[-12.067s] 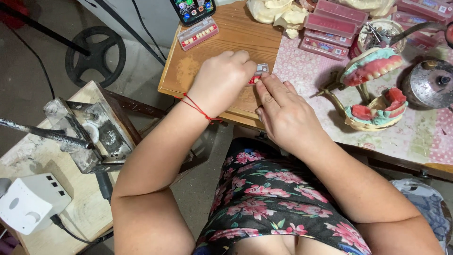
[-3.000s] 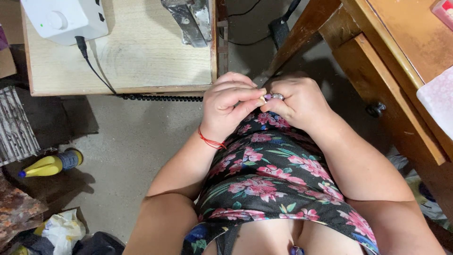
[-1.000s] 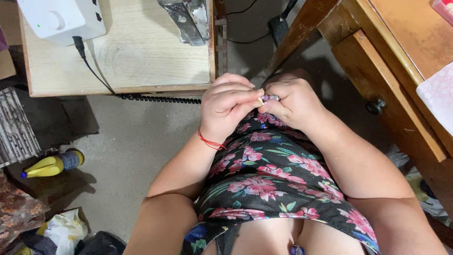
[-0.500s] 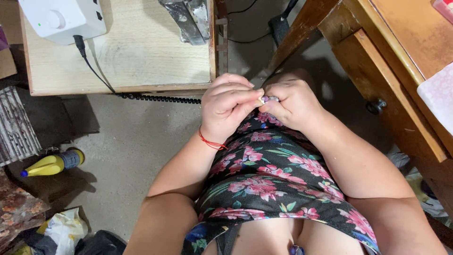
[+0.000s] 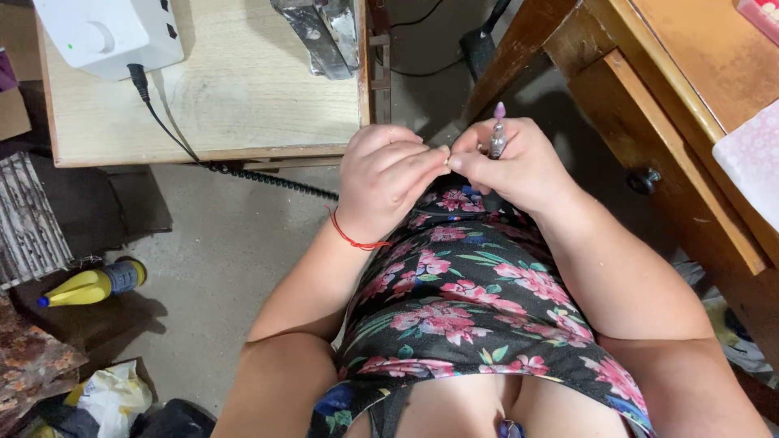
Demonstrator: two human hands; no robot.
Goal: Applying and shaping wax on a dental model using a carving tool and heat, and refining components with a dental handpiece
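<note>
The right hand (image 5: pixel 519 166) is closed around a slim rotary handpiece (image 5: pixel 497 139), its metal shaft upright in the fist and a small purple grinding tip (image 5: pixel 500 109) poking above the knuckles; the left hand (image 5: pixel 385 182), a red string (image 5: pixel 350 238) at its wrist, is curled with fingertips pinched against the right hand's thumb, and whatever small piece it may pinch there is hidden, so I cannot tell what it grasps; both hands are held together over the lap, above a floral dress (image 5: pixel 479 300), well apart from either counter.

As a judgement, the work looks to be in its middle; the tool is gripped and the 2 hands are joined as for fine shaping, yet the tip points up and away from the fingers, so grinding seems paused; nothing finished lies in sight, and how much is left cannot be read.

At the top left a light wooden counter (image 5: pixel 243 97) carries a white boxy control unit (image 5: pixel 109 32) with a round dial, a black coiled cable (image 5: pixel 268 178) running from it; a grey metal fixture (image 5: pixel 320 32) stands beside it. At the right a brown wooden counter (image 5: pixel 673 97) has a dark drawer knob (image 5: pixel 643 180) and a pink floral cloth (image 5: pixel 751 166) at its edge. On the floor (image 5: pixel 219 259) at the left lies a yellow squeeze bottle (image 5: pixel 89 285) with a blue nozzle; a crumpled white-and-yellow bag (image 5: pixel 114 397) sits lower left.
</note>
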